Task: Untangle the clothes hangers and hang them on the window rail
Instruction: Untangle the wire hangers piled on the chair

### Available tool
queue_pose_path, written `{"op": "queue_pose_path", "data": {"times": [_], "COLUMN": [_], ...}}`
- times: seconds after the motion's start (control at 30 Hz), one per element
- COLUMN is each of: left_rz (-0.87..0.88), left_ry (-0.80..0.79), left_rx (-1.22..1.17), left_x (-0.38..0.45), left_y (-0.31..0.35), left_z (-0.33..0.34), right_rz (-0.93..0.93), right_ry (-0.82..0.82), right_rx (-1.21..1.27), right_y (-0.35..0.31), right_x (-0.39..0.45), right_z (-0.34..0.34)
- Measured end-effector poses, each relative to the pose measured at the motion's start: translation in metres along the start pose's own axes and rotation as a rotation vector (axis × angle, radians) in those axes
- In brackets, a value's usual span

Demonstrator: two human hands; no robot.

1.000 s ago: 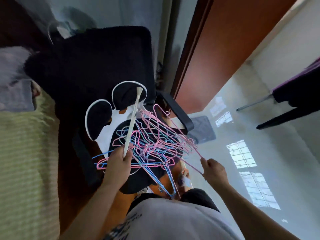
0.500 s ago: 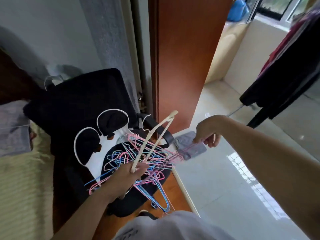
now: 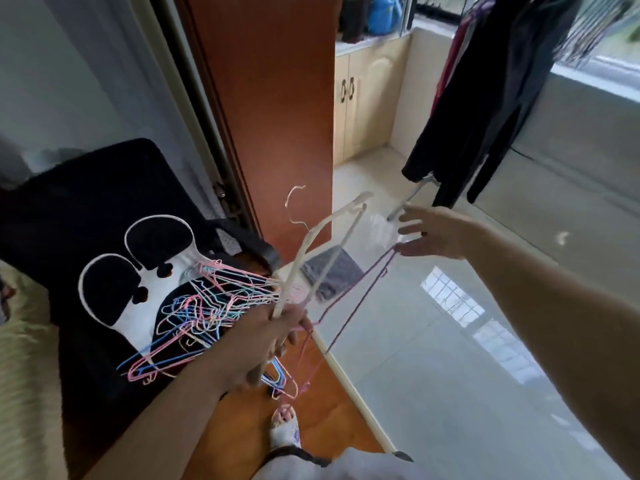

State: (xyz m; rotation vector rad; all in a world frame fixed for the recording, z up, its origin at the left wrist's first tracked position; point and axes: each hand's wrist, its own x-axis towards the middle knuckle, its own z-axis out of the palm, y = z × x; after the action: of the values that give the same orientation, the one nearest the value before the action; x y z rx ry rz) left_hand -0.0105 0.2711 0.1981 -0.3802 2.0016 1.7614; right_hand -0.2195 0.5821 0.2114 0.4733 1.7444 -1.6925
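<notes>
The untangling is under way. The left hand (image 3: pixel 273 327) is gripping a cream hanger (image 3: pixel 322 244) above the tangled hangers (image 3: pixel 204 306) on the chair (image 3: pixel 104 188). The right hand (image 3: pixel 436 232), fingers spread, is touching a purple hanger (image 3: pixel 349 296) beside the cream one; it needs pulling free next.

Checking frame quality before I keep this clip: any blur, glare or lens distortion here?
Head view: the right hand and left hand are motion-blurred; the tiled floor carries bright window reflections; wide-angle bending curves the wooden door; the hanger bundle stays fairly sharp.
</notes>
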Motion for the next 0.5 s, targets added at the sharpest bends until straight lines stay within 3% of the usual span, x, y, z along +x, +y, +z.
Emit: {"op": "queue_pose_path", "data": {"times": [0.07, 0.13, 0.3, 0.43, 0.5], "left_rz": [-0.058, -0.105, -0.109, -0.120, -0.149], "left_ry": [-0.008, 0.014, 0.058, 0.023, 0.006], "left_rx": [-0.092, -0.205, -0.199, -0.171, -0.204], "left_x": [0.012, 0.030, 0.074, 0.087, 0.093], "left_y": [0.019, 0.033, 0.056, 0.079, 0.094], "left_z": [0.032, 0.059, 0.129, 0.174, 0.190], "right_rz": [-0.185, -0.206, -0.042, -0.077, -0.087], "right_ry": [0.177, 0.264, 0.005, 0.090, 0.182], "right_rx": [0.083, -0.037, 0.005, -0.272, -0.273], "right_y": [0.030, 0.078, 0.213, 0.275, 0.288], "right_x": [-0.016, -0.025, -0.059, -0.072, -0.071], "right_z": [-0.019, -0.020, -0.004, 0.012, 0.007]}}
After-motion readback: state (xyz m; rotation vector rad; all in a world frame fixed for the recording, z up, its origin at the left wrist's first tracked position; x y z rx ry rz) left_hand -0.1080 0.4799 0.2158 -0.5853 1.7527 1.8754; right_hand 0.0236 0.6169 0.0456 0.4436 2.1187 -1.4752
